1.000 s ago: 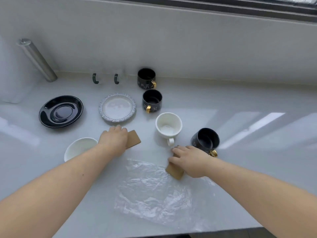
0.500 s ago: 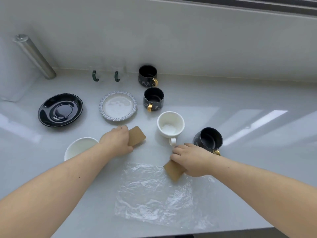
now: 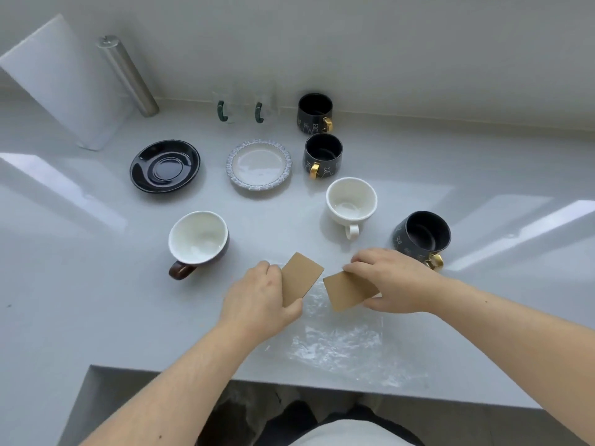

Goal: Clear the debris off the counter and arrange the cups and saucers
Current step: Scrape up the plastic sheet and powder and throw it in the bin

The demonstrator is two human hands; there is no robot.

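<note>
My left hand [image 3: 257, 300] grips a brown card [image 3: 301, 278], and my right hand [image 3: 391, 280] grips a second brown card [image 3: 349, 291]. Both cards hover close together over a crinkled sheet of clear plastic [image 3: 341, 346] on the white counter [image 3: 96, 284]. A brown cup with a white inside [image 3: 198, 238] stands left of my hands. A white cup [image 3: 351, 201] and a black cup with a gold handle [image 3: 421, 238] stand just beyond them. Two more black cups [image 3: 323, 154] [image 3: 315, 111], a white saucer [image 3: 259, 164] and a black saucer [image 3: 165, 165] sit farther back.
A steel cylinder [image 3: 127, 74] and a white board [image 3: 64, 78] lean at the back left. Two clear glasses with dark green handles [image 3: 240, 106] stand by the back wall. The counter's front edge [image 3: 289, 381] runs just under my forearms.
Both hands have drawn the cards toward each other and closer to me, over the plastic sheet. The view has tilted down, and the counter's front edge has come into sight.
</note>
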